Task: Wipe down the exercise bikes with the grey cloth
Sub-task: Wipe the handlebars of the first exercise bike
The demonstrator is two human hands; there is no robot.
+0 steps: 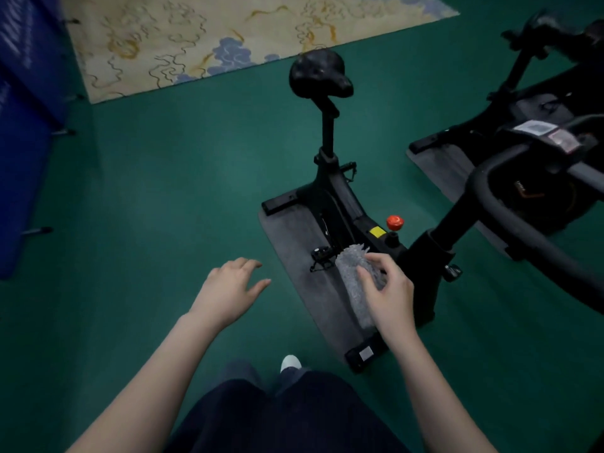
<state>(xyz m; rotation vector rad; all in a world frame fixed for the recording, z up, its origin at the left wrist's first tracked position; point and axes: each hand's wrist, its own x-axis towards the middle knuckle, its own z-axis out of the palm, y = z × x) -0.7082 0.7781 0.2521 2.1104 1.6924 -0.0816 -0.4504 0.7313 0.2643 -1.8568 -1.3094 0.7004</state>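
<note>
Grey cloth [354,282] pinched in right hand [389,291] over exercise bike [330,191] frame, left hand [228,289] spread loosely above green floor [147,191].

Patterned rug [196,37], green floor [157,178], blue panel [19,152]

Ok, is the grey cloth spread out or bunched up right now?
Bunched up. The grey cloth hangs as a gathered roll, gripped by the right hand; none of it lies spread flat.

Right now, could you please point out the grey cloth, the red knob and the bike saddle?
grey cloth [348,266]: head view, upper bunched part.
red knob [394,222]: head view, its top.
bike saddle [318,73]: head view, seat middle.
</note>
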